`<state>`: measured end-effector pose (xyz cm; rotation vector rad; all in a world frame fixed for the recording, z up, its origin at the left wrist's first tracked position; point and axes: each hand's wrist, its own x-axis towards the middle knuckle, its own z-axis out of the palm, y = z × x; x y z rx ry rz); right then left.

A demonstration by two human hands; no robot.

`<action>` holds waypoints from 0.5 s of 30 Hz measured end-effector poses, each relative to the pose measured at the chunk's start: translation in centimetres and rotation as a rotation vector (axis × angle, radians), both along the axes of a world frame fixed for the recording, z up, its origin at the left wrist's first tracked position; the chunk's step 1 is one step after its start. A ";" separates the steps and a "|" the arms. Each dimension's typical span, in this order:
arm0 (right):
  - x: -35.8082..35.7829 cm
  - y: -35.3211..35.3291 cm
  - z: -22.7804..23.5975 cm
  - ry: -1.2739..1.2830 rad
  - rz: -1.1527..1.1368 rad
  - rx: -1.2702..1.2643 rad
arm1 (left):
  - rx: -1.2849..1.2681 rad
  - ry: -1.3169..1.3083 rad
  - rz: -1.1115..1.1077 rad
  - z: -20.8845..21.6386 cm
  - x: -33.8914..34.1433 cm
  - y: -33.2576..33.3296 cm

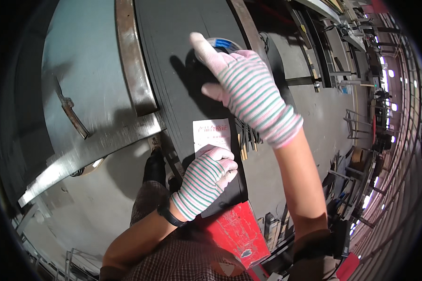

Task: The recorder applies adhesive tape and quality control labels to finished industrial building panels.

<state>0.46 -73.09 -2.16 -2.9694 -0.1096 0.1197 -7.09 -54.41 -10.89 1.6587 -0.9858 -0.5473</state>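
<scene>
Both my hands wear pink-and-green striped knit gloves. My left hand (206, 180), fingers curled together, is closed at the lower edge of a white paper label (212, 133) with red print. That label lies on a long dark panel (169, 28). Farther up, my right hand (251, 89) is over a round roll, apparently tape (226, 44), with a blue patch inside its rim. Its index finger and thumb are spread apart, while the other fingers bend down at the roll, their tips hidden.
A worn steel frame (131, 61) runs along the panel's left side, and a bare metal bar (94, 145) juts out from it. On the pale sheet at left lies a rusty clamp-like piece (71, 110). A scratched red surface (234, 234) is close to my body. Racks of metal parts stand at right.
</scene>
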 end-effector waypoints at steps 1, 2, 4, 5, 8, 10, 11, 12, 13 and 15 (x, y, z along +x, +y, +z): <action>-0.8 0.5 -0.1 -0.242 0.087 0.067 | 0.017 -0.022 0.000 -0.1 0.2 0.1; -2.7 1.1 0.9 -0.220 0.030 0.041 | 0.016 -0.022 -0.004 -0.2 0.3 0.1; -6.9 2.7 1.0 -0.318 -0.061 0.133 | 0.122 0.035 0.032 -0.2 0.3 0.9; -9.7 4.4 1.1 -0.251 -0.188 0.130 | 0.096 0.628 0.062 0.3 0.4 0.8; -17.3 9.5 -0.3 0.011 -0.447 0.129 | 0.038 0.104 0.040 0.2 0.2 -0.1; -19.0 12.5 -3.1 0.090 -0.513 0.119 | 0.064 0.058 -0.044 -0.3 0.7 0.2; -18.6 13.3 -3.8 0.149 -0.605 0.175 | 0.024 0.107 -0.014 -0.3 0.7 0.4; -18.6 13.5 -4.9 0.164 -0.554 0.095 | -0.016 0.153 0.013 -0.1 0.9 0.4; -19.1 13.6 -5.6 0.116 -0.535 0.073 | -0.050 0.053 -0.003 0.3 1.2 0.4; -19.5 13.6 -6.2 0.064 -0.512 0.066 | -0.066 0.136 0.028 1.8 1.5 1.5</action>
